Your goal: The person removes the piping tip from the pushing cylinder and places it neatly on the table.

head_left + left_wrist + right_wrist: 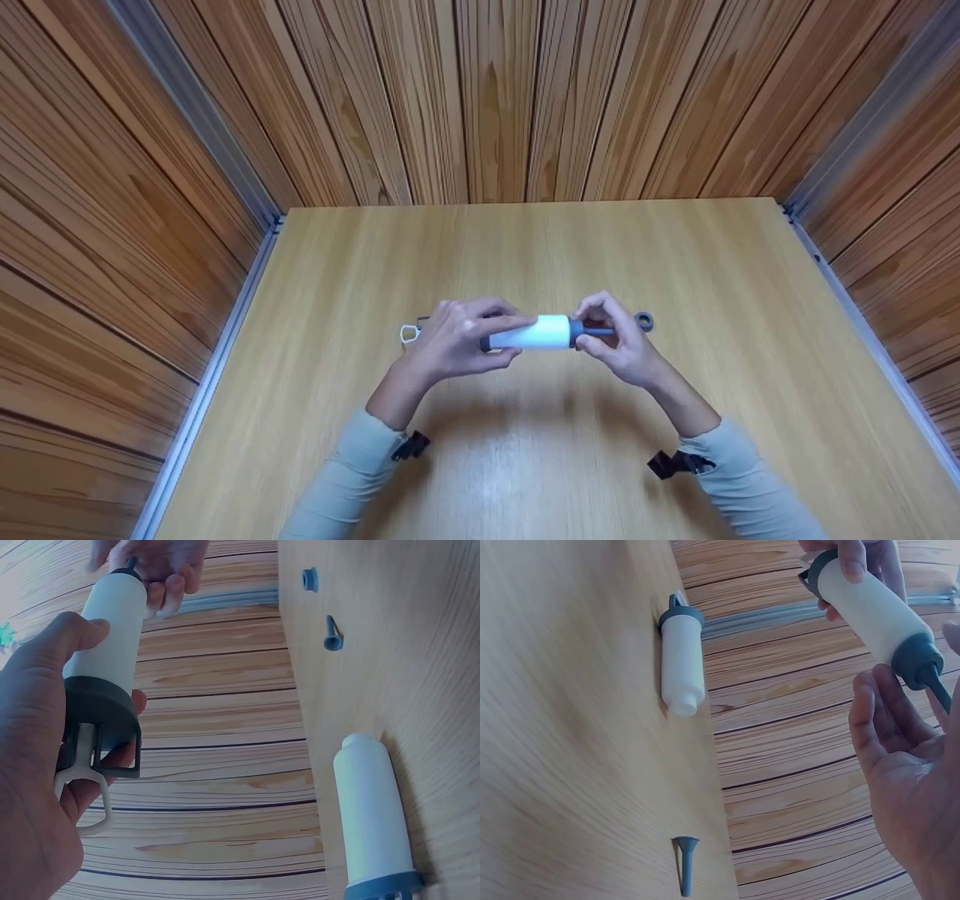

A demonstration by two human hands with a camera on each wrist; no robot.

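My left hand [459, 341] [34, 765] grips a white cylinder [546, 332] [118, 630] [874, 607] near its dark end collar [101, 703], where a white ring handle [84, 802] sticks out. At the cylinder's other end is a dark cap [917, 658] with a thin nozzle [936, 690]. The thumb and fingertips of my right hand [626, 352] [907, 765] pinch this cap. Both hands hold the cylinder roughly level above the table in the head view.
A second white cylinder [371, 814] [682, 664] with a dark end lies on the table [525, 255], mostly hidden behind my hands in the head view. A dark ring [643, 322] [310, 580] and a loose dark nozzle [334, 636] [686, 866] lie there too. Wooden walls surround the table's back and sides.
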